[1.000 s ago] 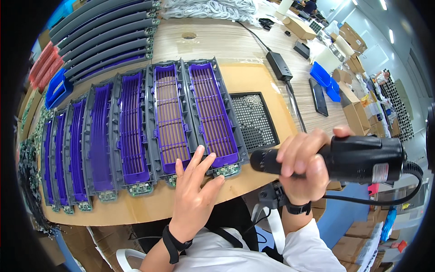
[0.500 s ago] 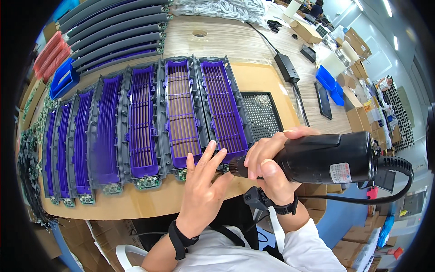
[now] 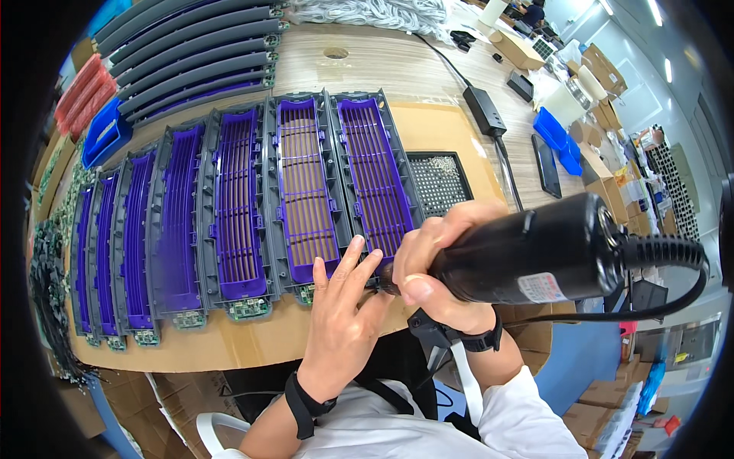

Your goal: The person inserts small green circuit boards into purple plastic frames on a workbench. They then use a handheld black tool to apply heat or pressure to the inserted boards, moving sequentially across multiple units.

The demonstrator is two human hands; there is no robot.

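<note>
My right hand (image 3: pixel 440 252) is wrapped round a black corded electric screwdriver (image 3: pixel 527 252), whose nose points down and left at the near end of the rightmost purple-and-grey slotted housing (image 3: pixel 375 183). The screwdriver's tip is hidden by my fingers. With fingers spread, my left hand (image 3: pixel 342 329) rests over the near ends of that housing and its neighbour (image 3: pixel 308 191). Several more such housings stand side by side to the left, with green circuit boards (image 3: pixel 250 307) showing at their near ends. Right of the rightmost housing lies a black tray (image 3: pixel 440 183) of small light-coloured parts.
Grey curved panels (image 3: pixel 191 61) are stacked at the back left, beside a blue bin (image 3: pixel 105 134) and red wrapped bundles (image 3: pixel 79 96). A black power adapter (image 3: pixel 484 111) with its cord, a phone (image 3: pixel 546 166) and a blue holder (image 3: pixel 558 141) lie at the right. White cables (image 3: pixel 375 15) are heaped behind.
My right hand has tipped the screwdriver, its rear end swinging up and slightly left toward the camera. My left hand has stayed almost where it was.
</note>
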